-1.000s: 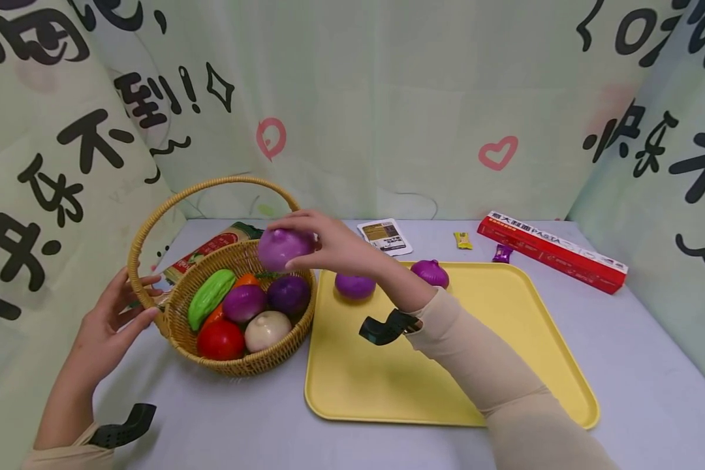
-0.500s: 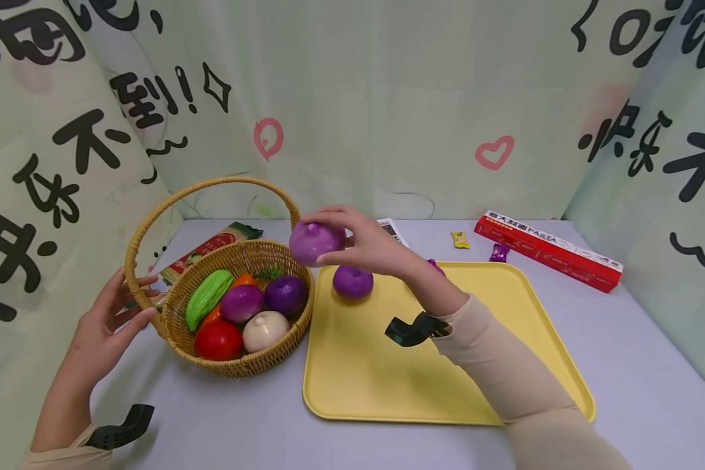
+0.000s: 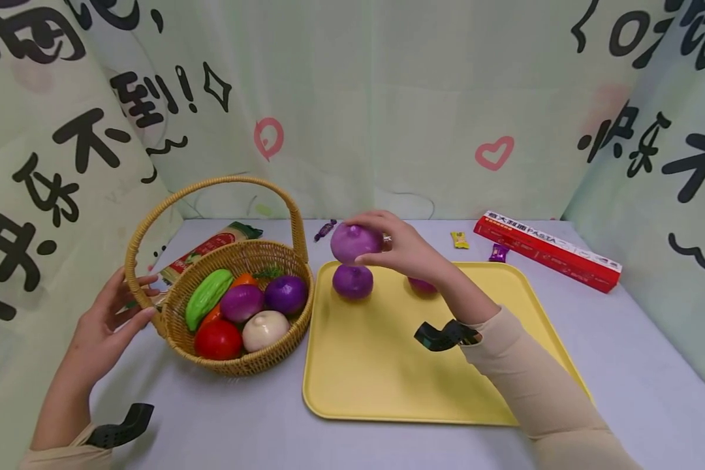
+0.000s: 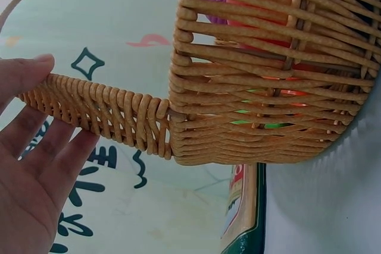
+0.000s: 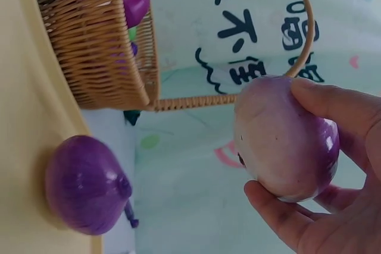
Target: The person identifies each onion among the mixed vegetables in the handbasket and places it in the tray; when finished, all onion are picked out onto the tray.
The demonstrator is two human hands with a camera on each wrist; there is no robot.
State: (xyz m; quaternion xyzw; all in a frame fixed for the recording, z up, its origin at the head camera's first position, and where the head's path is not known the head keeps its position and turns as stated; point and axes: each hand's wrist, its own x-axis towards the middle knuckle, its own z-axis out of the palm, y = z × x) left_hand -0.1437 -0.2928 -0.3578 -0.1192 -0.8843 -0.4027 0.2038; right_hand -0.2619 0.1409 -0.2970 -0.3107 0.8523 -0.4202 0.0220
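Pale lilac tabletop (image 3: 241,424), mint backdrop with scrawled black characters, long red box (image 3: 549,250) reading PASTA, right hand (image 3: 408,251) pinching a round purple onion (image 3: 355,243) above the yellow plastic tray (image 3: 388,372), left hand (image 3: 108,323) spread flat against the woven wicker basket (image 3: 235,362).

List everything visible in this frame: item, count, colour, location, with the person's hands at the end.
held onion: 1, purple, in the air over the tray's far left corner
onions on tray: 2, purple, far end; one mostly hidden behind the wrist
tray: 1, yellow, table centre
basket: 1, wicker, left of tray
basket contents: 2 purple onions, 1 pale onion, 1 red tomato, 1 green gourd, something orange
pasta box: 1, red, far right
pasta packet: 1, behind basket
candies: 1 yellow, 2 purple, far edge
left hand: touches the basket's handle base
right hand: grips the held onion
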